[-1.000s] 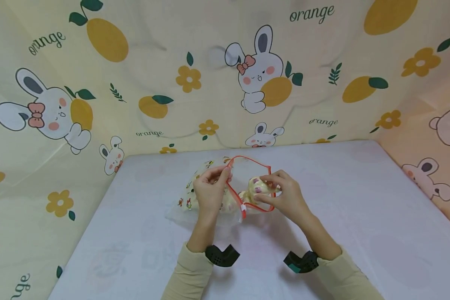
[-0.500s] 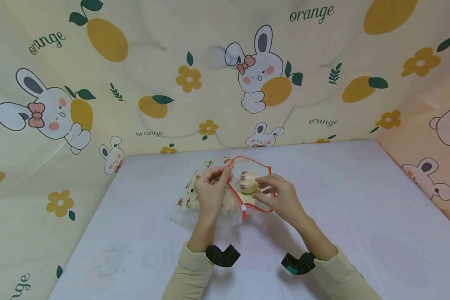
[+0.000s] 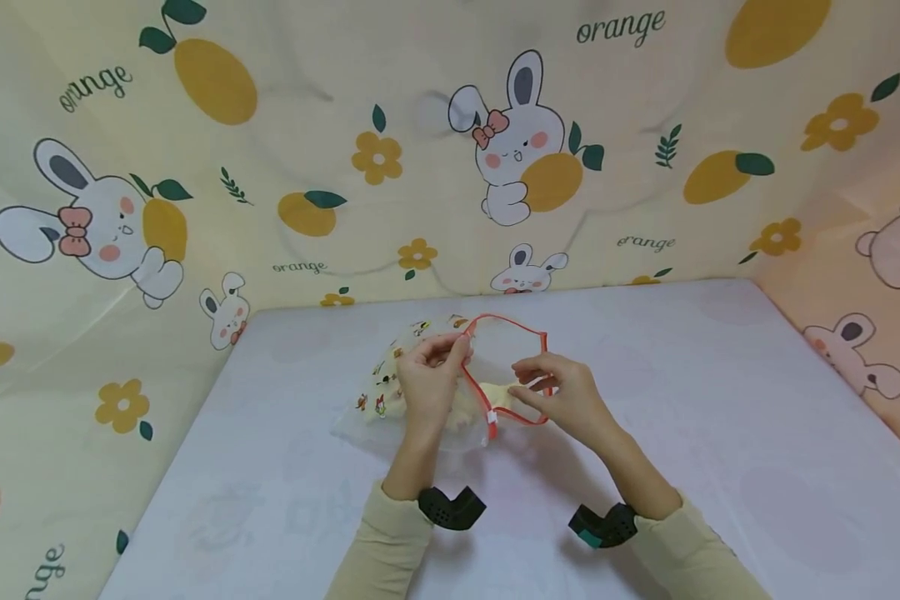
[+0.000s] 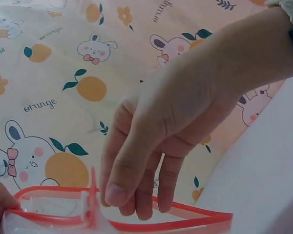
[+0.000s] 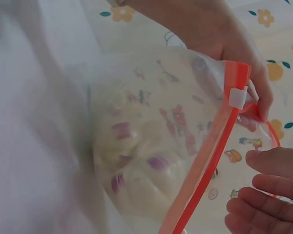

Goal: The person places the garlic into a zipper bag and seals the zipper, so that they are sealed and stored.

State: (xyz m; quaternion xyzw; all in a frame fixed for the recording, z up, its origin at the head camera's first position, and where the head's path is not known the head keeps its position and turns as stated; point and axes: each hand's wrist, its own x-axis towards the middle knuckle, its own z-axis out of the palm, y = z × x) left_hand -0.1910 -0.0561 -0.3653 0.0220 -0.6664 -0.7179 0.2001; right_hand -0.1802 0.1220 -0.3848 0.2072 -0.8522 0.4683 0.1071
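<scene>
A clear zip bag (image 3: 375, 429) with small printed pictures and a red zip edge (image 3: 512, 323) lies at the table's middle. My left hand (image 3: 429, 383) pinches the left side of its gaping mouth. In the right wrist view, garlic bulbs (image 5: 151, 187) with purple streaks rest inside, and a white slider (image 5: 238, 98) sits on the zip. One pale bulb (image 3: 498, 395) shows just inside the mouth. My right hand (image 3: 567, 398) hovers at the mouth's right side, thumb and fingers apart, holding nothing. The left wrist view has the right fingertips (image 4: 144, 209) pointing down into the mouth.
A pale tablecloth (image 3: 720, 433) covers the table. Behind it and at both sides hang cloth walls (image 3: 615, 100) printed with rabbits and oranges. A black wrist camera (image 3: 452, 508) sits on each wrist.
My right hand has let go of a garlic bulb, which has dropped into the bag. The left hand keeps its pinch on the zip edge and has shifted slightly right.
</scene>
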